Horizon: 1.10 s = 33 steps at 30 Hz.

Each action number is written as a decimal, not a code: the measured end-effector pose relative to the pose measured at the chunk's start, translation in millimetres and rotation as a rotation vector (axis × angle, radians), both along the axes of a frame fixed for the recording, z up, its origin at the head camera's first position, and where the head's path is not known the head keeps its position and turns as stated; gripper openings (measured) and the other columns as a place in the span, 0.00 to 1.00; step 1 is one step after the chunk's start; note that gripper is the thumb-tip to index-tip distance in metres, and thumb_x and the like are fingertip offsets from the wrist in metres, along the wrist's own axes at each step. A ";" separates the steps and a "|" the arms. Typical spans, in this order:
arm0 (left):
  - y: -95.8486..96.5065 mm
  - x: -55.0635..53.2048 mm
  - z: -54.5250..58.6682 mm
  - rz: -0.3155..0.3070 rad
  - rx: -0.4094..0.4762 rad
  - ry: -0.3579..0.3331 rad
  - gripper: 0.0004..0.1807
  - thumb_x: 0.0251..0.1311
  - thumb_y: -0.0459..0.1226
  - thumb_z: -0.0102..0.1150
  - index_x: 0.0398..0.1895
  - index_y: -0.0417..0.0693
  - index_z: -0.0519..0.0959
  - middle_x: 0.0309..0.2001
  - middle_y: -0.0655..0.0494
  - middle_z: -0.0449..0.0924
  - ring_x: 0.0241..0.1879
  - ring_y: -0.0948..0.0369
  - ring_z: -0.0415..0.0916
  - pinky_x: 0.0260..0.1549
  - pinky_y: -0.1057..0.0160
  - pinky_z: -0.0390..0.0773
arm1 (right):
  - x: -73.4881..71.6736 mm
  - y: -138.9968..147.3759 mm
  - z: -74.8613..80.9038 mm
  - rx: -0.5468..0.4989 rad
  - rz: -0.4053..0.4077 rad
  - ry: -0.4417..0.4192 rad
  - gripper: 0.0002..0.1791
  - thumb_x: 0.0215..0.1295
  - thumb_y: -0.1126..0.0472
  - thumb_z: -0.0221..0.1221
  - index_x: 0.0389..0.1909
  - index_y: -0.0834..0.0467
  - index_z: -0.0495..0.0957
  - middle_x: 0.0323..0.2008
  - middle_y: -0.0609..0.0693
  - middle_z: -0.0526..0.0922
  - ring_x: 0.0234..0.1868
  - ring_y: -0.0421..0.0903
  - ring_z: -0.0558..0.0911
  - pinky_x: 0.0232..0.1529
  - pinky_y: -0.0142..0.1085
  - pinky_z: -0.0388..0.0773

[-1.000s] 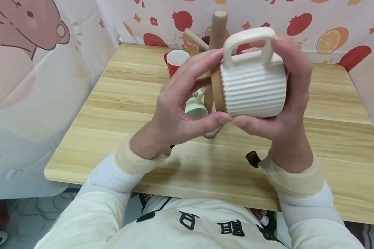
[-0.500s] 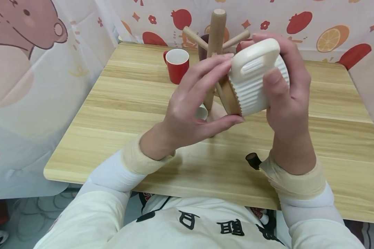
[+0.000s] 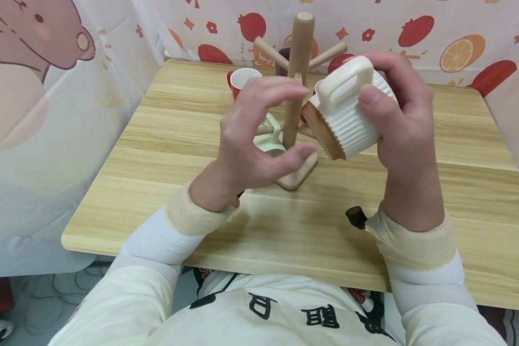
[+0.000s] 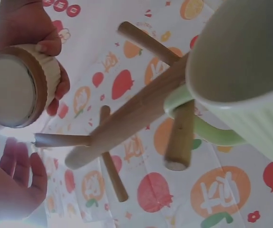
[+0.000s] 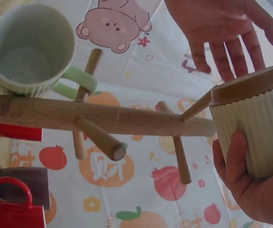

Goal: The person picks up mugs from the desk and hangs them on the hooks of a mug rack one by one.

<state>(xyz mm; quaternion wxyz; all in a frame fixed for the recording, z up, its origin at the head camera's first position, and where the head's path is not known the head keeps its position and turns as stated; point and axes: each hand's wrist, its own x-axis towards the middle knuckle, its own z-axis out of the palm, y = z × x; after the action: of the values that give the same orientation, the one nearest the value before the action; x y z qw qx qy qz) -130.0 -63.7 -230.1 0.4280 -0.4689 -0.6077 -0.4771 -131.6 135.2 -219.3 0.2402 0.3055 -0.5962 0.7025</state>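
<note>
My right hand (image 3: 408, 115) holds a white ribbed mug (image 3: 352, 127) tilted above the table, its thumb on the side near the handle. The mug's handle points up and its brown-banded end faces left. That end appears in the left wrist view as a pale disc (image 4: 10, 90) inside a brown ring. My left hand (image 3: 253, 139) is off the mug, fingers and thumb spread with a gap between them. Behind the hands stands a wooden mug tree (image 3: 302, 57). A pale green mug (image 5: 32, 47) hangs by its handle on a lower peg, partly hidden by my left hand in the head view.
A red mug (image 3: 244, 76) stands at the back left of the wooden table (image 3: 155, 158). A dark purple cup (image 5: 24, 185) and another red mug (image 5: 13, 213) are behind the tree. A fruit-printed curtain (image 3: 372, 24) closes off the back.
My left hand has let go of the white mug and drawn back left. My right hand has shifted its grip, thumb now by the handle, and the mug has turned, brown end tipped downward.
</note>
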 end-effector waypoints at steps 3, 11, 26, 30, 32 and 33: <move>0.6 -7.7 -2.6 0.009 0.094 -0.013 0.19 0.52 0.39 0.61 0.37 0.26 0.76 0.37 0.38 0.81 0.41 0.49 0.78 0.42 0.59 0.76 | -2.7 2.5 -1.3 0.021 -0.010 -0.004 0.17 0.57 0.66 0.53 0.46 0.69 0.80 0.36 0.59 0.82 0.30 0.50 0.77 0.30 0.33 0.75; -4.9 -30.2 -16.5 0.060 0.195 -0.367 0.07 0.47 0.28 0.47 0.30 0.30 0.68 0.34 0.40 0.74 0.40 0.55 0.73 0.38 0.64 0.72 | -7.8 10.1 -3.2 0.066 -0.011 -0.046 0.17 0.58 0.67 0.52 0.47 0.65 0.81 0.37 0.58 0.81 0.32 0.50 0.77 0.30 0.34 0.74; -8.1 -60.0 -32.6 0.217 -0.430 -0.831 0.28 0.62 0.38 0.61 0.63 0.44 0.63 0.49 0.54 0.77 0.48 0.65 0.72 0.49 0.68 0.71 | -24.1 32.9 -6.7 0.364 0.074 -0.259 0.16 0.59 0.67 0.58 0.48 0.61 0.83 0.39 0.54 0.81 0.35 0.47 0.77 0.32 0.33 0.73; -8.9 -64.0 -37.2 0.209 -0.516 -0.849 0.24 0.65 0.40 0.59 0.62 0.44 0.68 0.49 0.53 0.80 0.48 0.63 0.75 0.46 0.65 0.74 | -30.6 38.8 -9.6 0.553 0.062 -0.278 0.16 0.61 0.65 0.59 0.50 0.58 0.82 0.41 0.53 0.80 0.36 0.48 0.76 0.30 0.31 0.75; -9.5 -65.6 -38.9 0.207 -0.543 -0.846 0.22 0.66 0.40 0.58 0.60 0.44 0.70 0.47 0.52 0.81 0.46 0.62 0.75 0.44 0.64 0.75 | -33.6 41.7 -10.3 0.635 0.071 -0.266 0.17 0.62 0.65 0.59 0.52 0.58 0.82 0.42 0.53 0.80 0.37 0.49 0.76 0.29 0.31 0.76; -9.7 -66.3 -39.3 0.205 -0.554 -0.849 0.21 0.66 0.40 0.58 0.60 0.44 0.70 0.47 0.52 0.81 0.45 0.62 0.75 0.43 0.65 0.75 | -34.3 43.3 -10.2 0.675 0.069 -0.265 0.17 0.62 0.64 0.59 0.52 0.57 0.81 0.42 0.53 0.80 0.37 0.49 0.76 0.29 0.31 0.76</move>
<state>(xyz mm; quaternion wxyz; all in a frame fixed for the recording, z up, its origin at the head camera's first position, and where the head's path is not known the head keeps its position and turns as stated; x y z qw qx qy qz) -196.3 -73.4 -269.4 0.0482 -0.2679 -0.8741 -0.4022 -166.0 178.5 -229.5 0.0225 0.2940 -0.8098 0.5072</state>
